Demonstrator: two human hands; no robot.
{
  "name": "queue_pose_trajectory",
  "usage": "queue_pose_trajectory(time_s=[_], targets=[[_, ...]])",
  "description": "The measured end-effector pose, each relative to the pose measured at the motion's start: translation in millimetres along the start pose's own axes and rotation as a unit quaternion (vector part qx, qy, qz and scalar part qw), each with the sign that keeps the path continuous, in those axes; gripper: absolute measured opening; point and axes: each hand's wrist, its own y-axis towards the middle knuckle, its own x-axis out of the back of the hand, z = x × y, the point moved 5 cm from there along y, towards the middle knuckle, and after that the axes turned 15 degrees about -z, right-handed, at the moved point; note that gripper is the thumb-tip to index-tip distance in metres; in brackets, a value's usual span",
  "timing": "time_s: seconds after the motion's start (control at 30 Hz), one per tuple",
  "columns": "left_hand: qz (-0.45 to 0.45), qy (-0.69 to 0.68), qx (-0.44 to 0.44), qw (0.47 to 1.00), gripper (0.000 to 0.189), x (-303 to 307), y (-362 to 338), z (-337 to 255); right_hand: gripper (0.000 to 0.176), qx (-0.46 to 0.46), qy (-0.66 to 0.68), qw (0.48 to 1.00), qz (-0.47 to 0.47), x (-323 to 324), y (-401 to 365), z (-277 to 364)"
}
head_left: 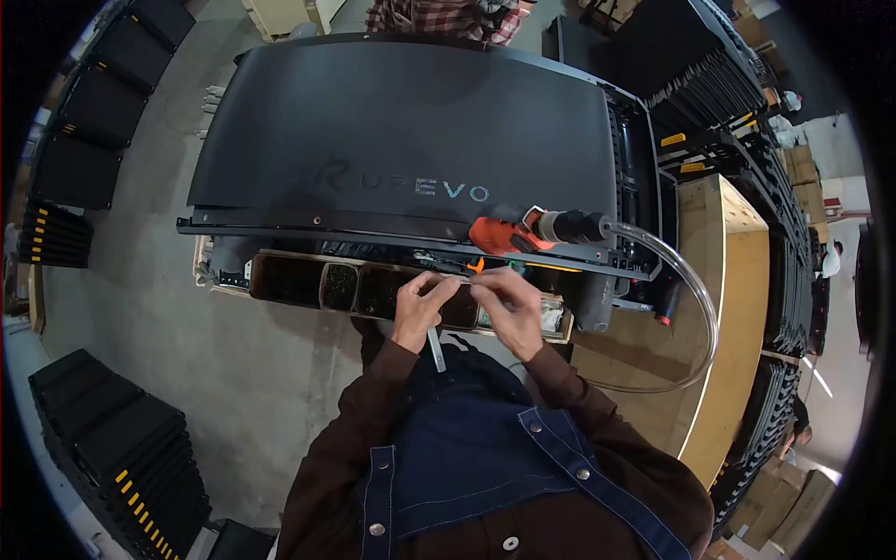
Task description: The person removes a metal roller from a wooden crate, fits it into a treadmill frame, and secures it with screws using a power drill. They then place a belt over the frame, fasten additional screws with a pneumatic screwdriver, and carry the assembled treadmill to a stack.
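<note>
My left hand [423,306] is closed in front of my waist, thumb and fingertips pinched together above the parts tray. A flat silver metal tool [436,350] sticks out below its palm; the tool's upper end is hidden by the hand. Just to the right, my right hand [509,308] has its fingertips pinched and turned toward the left hand. What lies between those fingertips is too small to make out. Beyond the hands, a red power tool [504,235] with a black front end and clear hose [695,280] rests at the edge of a black panel [401,121].
A narrow wooden tray with brown bins [285,278] of small parts runs along the panel's near side. Stacked black panels [121,439] stand at lower left. A plywood box [737,299] is on the right. A person in a checked shirt [439,17] stands across.
</note>
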Motion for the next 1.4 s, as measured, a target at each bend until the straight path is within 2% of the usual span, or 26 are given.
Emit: queue_pose_trajectory(time_s=[0.03,0.07,0.1,0.13,0.17,0.23,0.27,0.3,0.33,0.37,0.47,0.53,0.57,0.67,0.7,0.83,0.93,1.0,1.13,1.23,1.4], targets=[[0.005,-0.028,0.035,0.999,0.021,1,15,15,0.014,-0.068,0.01,0.997,-0.026,12,3,-8],[0.008,-0.035,0.036,0.999,0.021,1,32,28,0.028,-0.159,0.114,0.977,-0.089,23,7,-16],[0.004,-0.074,0.078,0.994,0.02,-3,45,40,0.049,-0.191,0.122,0.968,-0.107,33,20,-3],[0.0,-0.112,0.122,0.986,0.018,-6,59,54,0.056,-0.153,0.152,0.971,-0.102,30,38,20],[0.033,-0.165,0.164,0.972,0.017,-10,75,67,0.064,-0.116,0.182,0.972,-0.096,26,59,40],[0.135,-0.276,0.239,0.921,0.017,-25,113,100,0.07,-0.073,0.218,0.973,0.02,10,91,63],[0.2,-0.304,0.283,0.887,0.014,-36,131,115,0.066,-0.018,0.177,0.98,0.088,4,101,63],[0.202,-0.312,0.287,0.883,0.014,-47,134,110,0.063,0.042,0.141,0.978,0.15,-1,110,64],[0.198,-0.314,0.228,0.9,0.016,-58,135,98,0.061,0.052,0.174,0.967,0.18,-11,112,59],[0.196,-0.323,0.207,0.902,0.017,-63,133,89,0.045,0.078,0.165,0.971,0.153,-18,116,56],[0.179,-0.342,0.149,0.91,0.022,-71,122,69,0.043,0.055,0.184,0.974,0.12,-27,116,48],[0.166,-0.347,0.131,0.914,0.023,-67,131,79,0.042,0.089,0.166,0.971,0.144,-29,116,53],[0.233,-0.329,0.124,0.907,0.039,-64,144,102,0.041,0.094,0.171,0.97,0.146,-29,115,53],[0.159,-0.354,0.18,0.904,0.019,-61,147,105,0.039,0.076,0.177,0.974,0.117,-26,115,53],[0.148,-0.36,0.187,0.902,0.018,-57,149,107,0.036,0.06,0.223,0.967,0.112,-24,117,50],[0.131,-0.363,0.185,0.904,0.017,-49,151,111,0.036,0.064,0.204,0.971,0.109,-19,118,44],[0.131,-0.363,0.183,0.904,0.017,-49,150,113,0.036,0.082,0.199,0.966,0.142,-18,119,39],[0.125,-0.363,0.178,0.906,0.017,-49,152,116,0.037,0.065,0.222,0.968,0.094,-18,118,36],[0.129,-0.362,0.171,0.907,0.017,-55,153,118,0.036,0.084,0.199,0.968,0.13,-20,119,38],[0.133,-0.351,0.158,0.913,0.017,-62,153,114,0.037,0.11,0.185,0.965,0.153,-23,116,40],[0.104,-0.283,0.101,0.948,0.017,-62,151,96,0.041,0.081,0.207,0.963,0.15,-23,118,42]])
